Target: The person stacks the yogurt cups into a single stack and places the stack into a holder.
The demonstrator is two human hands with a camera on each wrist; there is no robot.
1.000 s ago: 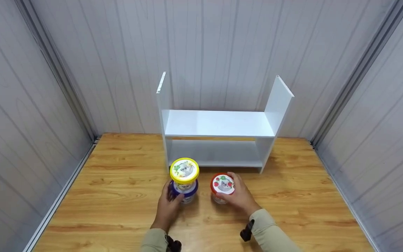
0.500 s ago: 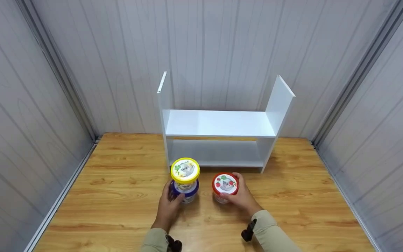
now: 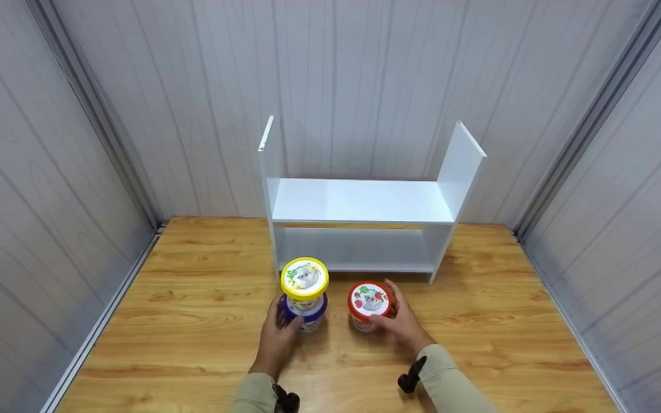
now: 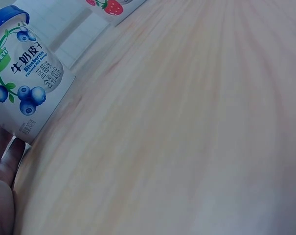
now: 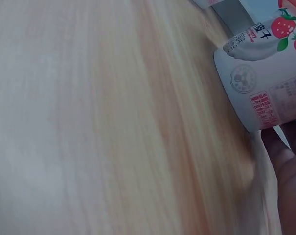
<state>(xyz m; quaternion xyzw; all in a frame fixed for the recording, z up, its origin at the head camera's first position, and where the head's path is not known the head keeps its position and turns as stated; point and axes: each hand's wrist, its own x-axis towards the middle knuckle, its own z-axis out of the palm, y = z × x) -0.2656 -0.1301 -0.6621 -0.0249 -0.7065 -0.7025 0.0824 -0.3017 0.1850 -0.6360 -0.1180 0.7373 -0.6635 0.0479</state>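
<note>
My left hand (image 3: 275, 338) grips a blue-lidded blueberry yogurt cup (image 3: 310, 324) from its left side, thumb in front. Stacked on that cup stands a yellow-lidded cup (image 3: 304, 279), upright. To the right, a red-lidded strawberry yogurt cup (image 3: 365, 304) stands upright on the table. My right hand (image 3: 405, 324) curves loosely about its right side; the thumb lies at the lid's front edge and the index fingertip sits just off the rim. In the left wrist view, berries show on the blueberry cup's wall (image 4: 28, 73). Fingers lie by the strawberry cup's base in the right wrist view.
Behind the cups stands a white two-level shelf (image 3: 359, 201) with tall side panels. Its left upright is close behind the stacked cups. The wooden table (image 3: 204, 321) is bounded by pale panel walls (image 3: 204, 103) at the back and both sides.
The strawberry cup has shifted slightly right with my right hand and now stays put. That hand's fingers have slid outward and loosened around it. My left hand and the stack have not visibly moved.
</note>
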